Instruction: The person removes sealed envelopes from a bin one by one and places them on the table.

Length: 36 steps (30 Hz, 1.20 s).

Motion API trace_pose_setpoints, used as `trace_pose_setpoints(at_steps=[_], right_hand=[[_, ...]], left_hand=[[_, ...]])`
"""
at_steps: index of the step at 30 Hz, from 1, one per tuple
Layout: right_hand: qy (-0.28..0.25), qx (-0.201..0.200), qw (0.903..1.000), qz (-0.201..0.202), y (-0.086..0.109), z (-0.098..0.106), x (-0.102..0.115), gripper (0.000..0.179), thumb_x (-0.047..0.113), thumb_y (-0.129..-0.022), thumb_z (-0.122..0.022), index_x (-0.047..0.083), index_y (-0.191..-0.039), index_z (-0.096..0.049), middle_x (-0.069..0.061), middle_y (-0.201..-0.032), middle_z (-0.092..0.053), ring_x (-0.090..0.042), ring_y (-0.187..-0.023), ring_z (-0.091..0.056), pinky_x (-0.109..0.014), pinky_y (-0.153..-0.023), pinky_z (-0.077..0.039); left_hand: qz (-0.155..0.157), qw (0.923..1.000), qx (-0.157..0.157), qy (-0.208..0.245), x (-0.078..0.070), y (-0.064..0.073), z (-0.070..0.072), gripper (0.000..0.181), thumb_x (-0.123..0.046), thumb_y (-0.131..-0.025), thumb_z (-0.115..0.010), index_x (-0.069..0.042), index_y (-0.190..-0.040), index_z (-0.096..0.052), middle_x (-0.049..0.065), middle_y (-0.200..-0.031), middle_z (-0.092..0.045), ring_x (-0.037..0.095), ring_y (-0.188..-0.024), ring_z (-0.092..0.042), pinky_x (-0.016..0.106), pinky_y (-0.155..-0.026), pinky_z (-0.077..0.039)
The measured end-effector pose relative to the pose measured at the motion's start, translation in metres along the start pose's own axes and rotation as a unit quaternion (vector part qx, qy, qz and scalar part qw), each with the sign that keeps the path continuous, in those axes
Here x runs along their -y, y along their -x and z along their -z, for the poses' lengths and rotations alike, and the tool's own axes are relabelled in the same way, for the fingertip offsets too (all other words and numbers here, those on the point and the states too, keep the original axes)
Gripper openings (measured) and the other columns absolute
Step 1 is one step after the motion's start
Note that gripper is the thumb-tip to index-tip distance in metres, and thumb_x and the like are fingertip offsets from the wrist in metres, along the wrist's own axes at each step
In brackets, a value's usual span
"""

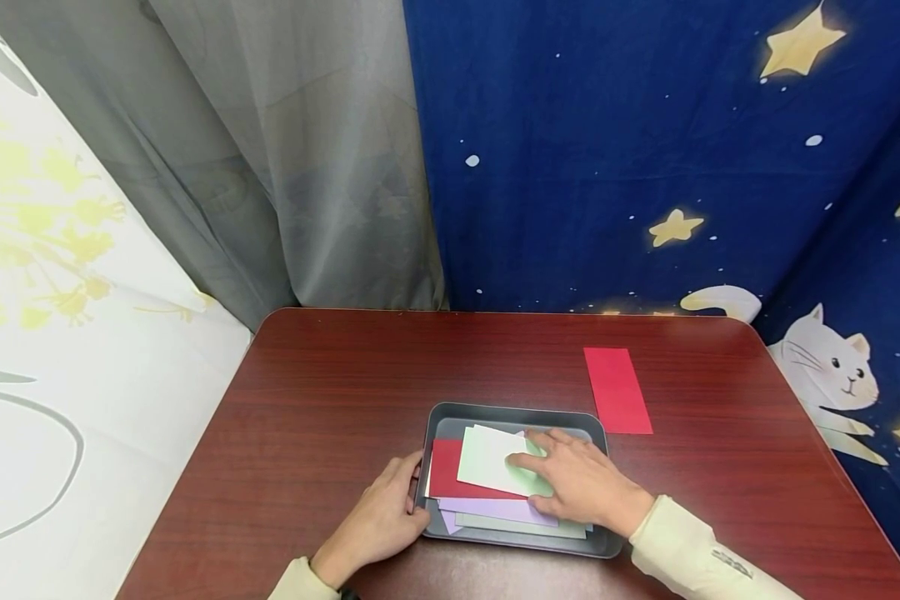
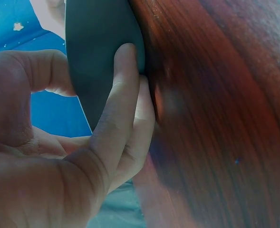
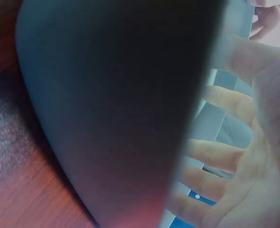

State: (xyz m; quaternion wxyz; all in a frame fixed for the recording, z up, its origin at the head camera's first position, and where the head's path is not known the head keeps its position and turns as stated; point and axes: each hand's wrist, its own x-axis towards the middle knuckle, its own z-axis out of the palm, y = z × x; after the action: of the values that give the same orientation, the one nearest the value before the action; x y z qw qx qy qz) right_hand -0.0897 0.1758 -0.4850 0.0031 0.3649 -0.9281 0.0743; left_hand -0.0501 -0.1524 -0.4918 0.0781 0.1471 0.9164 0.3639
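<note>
A dark grey shallow tray (image 1: 510,412) lies on the table with a loose pile of coloured paper cards in it. Uppermost is a pale green card (image 1: 491,458), over a red card (image 1: 444,471), lavender paper (image 1: 487,507) and a grey-green sheet (image 1: 521,525). My left hand (image 1: 381,512) holds the tray's left edge; in the left wrist view its fingertips press the outer wall (image 2: 94,52), with the thumb at the rim. Spread over the pile's right part, my right hand (image 1: 581,482) touches the pale green card. The tray's wall (image 3: 106,114) hides its fingertips in the right wrist view.
A red paper rectangle (image 1: 618,392) lies on the brown wooden table (image 1: 330,392) behind the tray's right end. Grey curtain (image 1: 345,208) and blue star-patterned curtain (image 1: 570,208) hang behind the table's far edge. White patterned cloth (image 1: 120,375) hangs at the left.
</note>
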Motion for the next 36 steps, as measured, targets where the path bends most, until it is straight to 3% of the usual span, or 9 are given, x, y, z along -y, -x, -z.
trace_pose_setpoints(at_steps=[6, 13, 19, 26, 36], right_hand=[[-0.006, 0.002, 1.0, -0.003, 0.002, 0.003, -0.001, 0.054, 0.034, -0.088, -0.086, 0.028, -0.141, -0.074, -0.02, -0.145, -0.067, -0.045, -0.124, -0.067, -0.064, -0.084, -0.061], [0.002, -0.013, 0.9999, -0.002, 0.003, 0.008, -0.001, 0.054, 0.035, -0.086, -0.086, 0.029, -0.139, -0.075, -0.016, -0.142, -0.066, -0.034, -0.117, -0.066, -0.051, -0.071, -0.063], [0.01, -0.03, 0.9995, 0.006, 0.004, 0.014, -0.003, 0.055, 0.036, -0.085, -0.087, 0.028, -0.138, -0.076, -0.014, -0.14, -0.065, -0.032, -0.116, -0.064, -0.047, -0.073, -0.063], [0.02, -0.057, 0.9982, 0.006, 0.004, 0.022, -0.008, 0.053, 0.037, -0.085, -0.085, 0.028, -0.137, -0.077, -0.015, -0.138, -0.065, -0.033, -0.115, -0.063, -0.052, -0.083, -0.06], [0.021, -0.065, 0.9974, -0.02, 0.01, 0.031, -0.023, 0.053, 0.033, -0.083, -0.083, 0.027, -0.136, -0.077, -0.015, -0.14, -0.062, -0.032, -0.11, -0.061, -0.045, -0.073, -0.057]], left_hand=[[0.001, 1.0, 0.002, 0.0, -0.001, 0.001, 0.001, 0.079, -0.003, -0.076, -0.076, 0.002, -0.152, -0.056, 0.006, -0.118, -0.061, 0.004, -0.076, -0.056, 0.029, -0.07, -0.05], [0.004, 1.0, 0.006, 0.001, -0.001, 0.001, 0.001, 0.08, -0.003, -0.076, -0.076, 0.002, -0.153, -0.055, 0.007, -0.117, -0.061, 0.005, -0.076, -0.057, 0.029, -0.069, -0.05], [0.006, 1.0, 0.007, 0.0, -0.001, 0.001, 0.002, 0.08, -0.004, -0.076, -0.076, 0.002, -0.153, -0.055, 0.007, -0.119, -0.061, 0.004, -0.077, -0.055, 0.029, -0.069, -0.049], [0.005, 0.9999, 0.007, 0.008, 0.0, 0.0, 0.002, 0.081, -0.004, -0.077, -0.077, 0.001, -0.155, -0.054, 0.007, -0.118, -0.06, 0.004, -0.075, -0.054, 0.029, -0.067, -0.048], [0.008, 1.0, 0.006, -0.001, -0.002, 0.001, 0.001, 0.079, -0.004, -0.077, -0.077, 0.001, -0.153, -0.056, 0.007, -0.117, -0.06, 0.004, -0.076, -0.055, 0.029, -0.069, -0.049]])
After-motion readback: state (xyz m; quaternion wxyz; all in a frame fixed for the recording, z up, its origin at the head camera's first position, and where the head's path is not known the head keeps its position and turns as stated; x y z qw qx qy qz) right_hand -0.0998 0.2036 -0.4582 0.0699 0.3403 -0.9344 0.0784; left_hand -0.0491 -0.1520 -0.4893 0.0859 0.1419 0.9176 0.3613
